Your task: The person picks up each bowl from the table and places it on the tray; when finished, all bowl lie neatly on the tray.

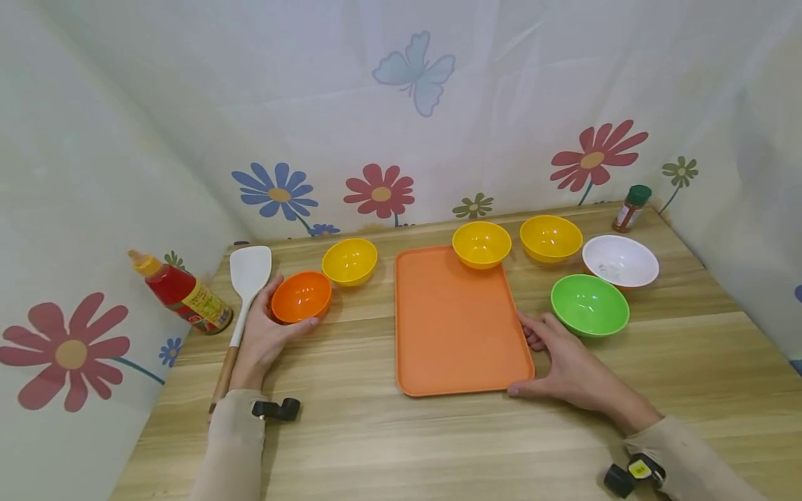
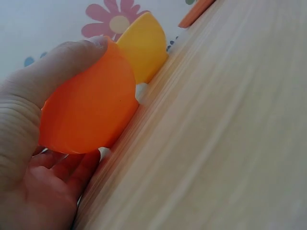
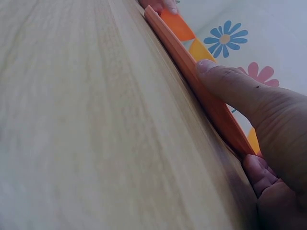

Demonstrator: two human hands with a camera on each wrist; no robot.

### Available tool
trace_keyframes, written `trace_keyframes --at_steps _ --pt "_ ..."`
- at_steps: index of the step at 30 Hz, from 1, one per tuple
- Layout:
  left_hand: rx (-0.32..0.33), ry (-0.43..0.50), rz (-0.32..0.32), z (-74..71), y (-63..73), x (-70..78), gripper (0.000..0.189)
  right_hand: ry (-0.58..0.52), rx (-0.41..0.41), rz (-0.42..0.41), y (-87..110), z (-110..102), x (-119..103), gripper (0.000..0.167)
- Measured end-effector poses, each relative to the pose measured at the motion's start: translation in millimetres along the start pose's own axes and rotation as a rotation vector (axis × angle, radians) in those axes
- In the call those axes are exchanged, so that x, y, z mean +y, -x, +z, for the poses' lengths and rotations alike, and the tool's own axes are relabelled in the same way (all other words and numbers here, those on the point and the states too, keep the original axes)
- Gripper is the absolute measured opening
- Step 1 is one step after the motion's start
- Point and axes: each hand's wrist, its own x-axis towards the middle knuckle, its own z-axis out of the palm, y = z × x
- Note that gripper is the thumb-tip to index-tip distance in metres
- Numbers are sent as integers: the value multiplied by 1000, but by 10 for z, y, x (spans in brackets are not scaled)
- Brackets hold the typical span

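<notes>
I hold the orange bowl (image 1: 302, 298) in my left hand (image 1: 264, 341), upright at the left part of the table (image 1: 351, 431), thumb along its near side and fingers curved round the other. Whether its base touches the wood I can't tell. My right hand (image 1: 571, 369) grips the near right corner of the orange tray (image 1: 460, 327), thumb at the near edge and fingers curled at the right edge; the tray lies flat in the middle of the table, well apart from the bowl I hold. A yellow bowl (image 1: 351, 261) is just beside my orange one, on the side toward the tray. Another yellow bowl (image 1: 482, 243) overlaps the tray's far right corner as I look down, and a third yellow bowl (image 1: 551, 239) is just to the right of that. Beyond my right fingers is a green bowl (image 1: 590, 304), with a white bowl (image 1: 622, 260) close behind it. Next to my left hand lies a spatula (image 1: 249, 275), white head away from me and wooden handle running beside my forearm. Left of that stands a red sauce bottle (image 1: 191, 299) with a yellow cap, and at the table's far right corner a small green-lidded jar (image 1: 631, 209). Round the table hangs pale cloth (image 1: 332, 97) printed with flowers and a blue butterfly (image 1: 416, 73)
</notes>
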Motion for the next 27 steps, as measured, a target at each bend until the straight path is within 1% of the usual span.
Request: trace_keyframes --at_steps 8,15,21,24,27 --pt "1 9 -35 -9 15 5 123 0 -8 14 0 -4 -5 131" --pt "5 35 -46 -9 4 19 120 0 -14 22 -3 -9 -10 131" --pt "23 35 -77 -3 25 85 117 -7 -20 32 7 0 -16 131" --pt "35 44 -79 12 25 128 116 -2 -12 25 5 -1 -12 132" --pt "39 50 -66 26 26 175 115 1 -5 11 0 1 -8 132"
